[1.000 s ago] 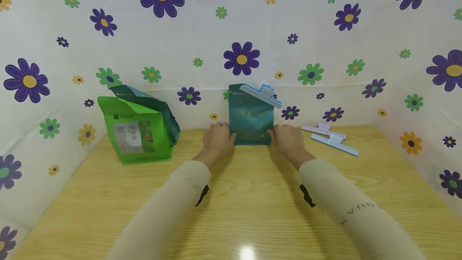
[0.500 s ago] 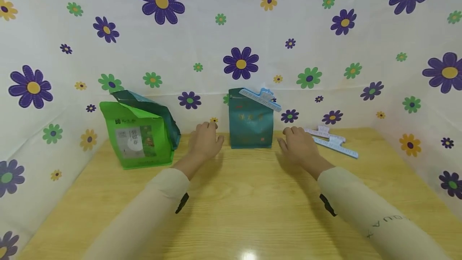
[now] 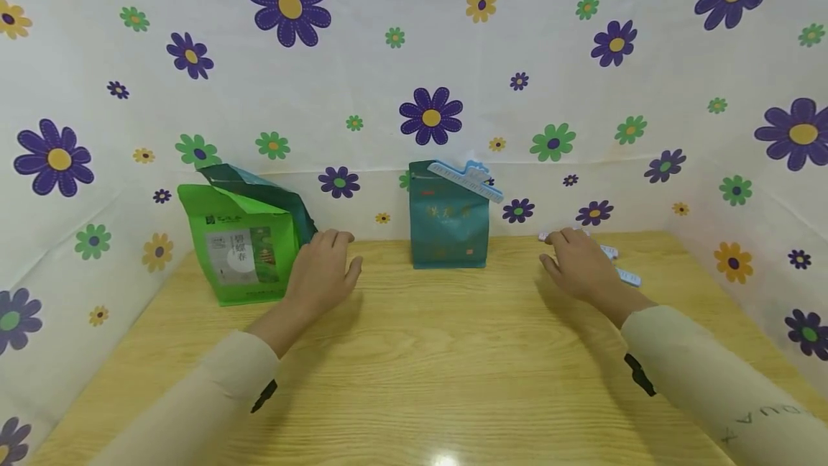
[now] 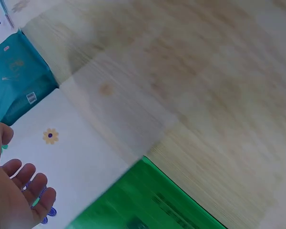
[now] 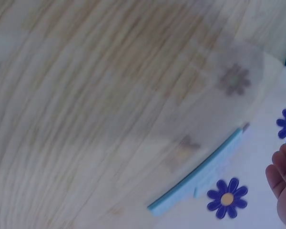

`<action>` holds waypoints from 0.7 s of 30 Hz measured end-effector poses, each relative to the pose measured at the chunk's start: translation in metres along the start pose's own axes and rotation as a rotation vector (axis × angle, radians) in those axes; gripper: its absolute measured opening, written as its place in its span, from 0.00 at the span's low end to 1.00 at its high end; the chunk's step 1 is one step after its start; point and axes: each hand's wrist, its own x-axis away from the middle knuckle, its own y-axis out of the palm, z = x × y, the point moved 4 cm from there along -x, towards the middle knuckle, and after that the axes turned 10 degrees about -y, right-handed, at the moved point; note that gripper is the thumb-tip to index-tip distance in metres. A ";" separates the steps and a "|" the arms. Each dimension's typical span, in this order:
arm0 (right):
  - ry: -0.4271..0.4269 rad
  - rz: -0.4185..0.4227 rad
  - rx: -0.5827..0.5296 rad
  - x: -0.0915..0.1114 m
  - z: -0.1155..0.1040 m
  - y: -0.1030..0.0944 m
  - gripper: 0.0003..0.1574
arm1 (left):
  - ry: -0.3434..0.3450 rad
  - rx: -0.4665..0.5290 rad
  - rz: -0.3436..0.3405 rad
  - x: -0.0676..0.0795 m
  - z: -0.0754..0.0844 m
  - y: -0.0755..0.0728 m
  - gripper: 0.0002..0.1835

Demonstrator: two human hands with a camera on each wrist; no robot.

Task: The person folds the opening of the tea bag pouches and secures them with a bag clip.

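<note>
A teal tea bag (image 3: 449, 232) stands upright at the back middle of the table, with a blue clip (image 3: 464, 180) slanting across its top right corner. My left hand (image 3: 321, 270) holds nothing, fingers loosely bent, and overlaps the right edge of a bright green tea bag (image 3: 241, 244) in the head view. Behind that green bag leans a second teal bag (image 3: 259, 184), partly hidden. On the other side, my right hand (image 3: 585, 267) is free too, over a blue clip (image 3: 629, 277) and a pale lilac clip (image 3: 609, 252), covering parts of both.
The wooden table (image 3: 414, 351) reaches forward to a white cloth backdrop (image 3: 362, 56) with printed flowers. The cloth also closes off the left and right sides.
Both hands have let go of the middle teal bag's lower sides and drawn apart, the left toward the green bag, the right toward the loose clips. The bag stays upright.
</note>
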 end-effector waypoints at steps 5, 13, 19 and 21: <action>-0.005 0.033 0.020 0.013 0.021 -0.009 0.23 | 0.032 0.020 0.064 0.009 -0.018 -0.008 0.18; 0.067 -0.012 0.005 0.031 0.050 -0.010 0.28 | -0.022 0.005 0.151 0.024 -0.048 -0.022 0.17; 0.140 -0.097 -0.017 0.047 0.069 -0.008 0.30 | -0.051 0.003 0.200 0.031 -0.071 -0.032 0.18; 0.159 -0.129 -0.020 0.052 0.075 -0.007 0.31 | -0.054 -0.011 0.234 0.033 -0.080 -0.035 0.17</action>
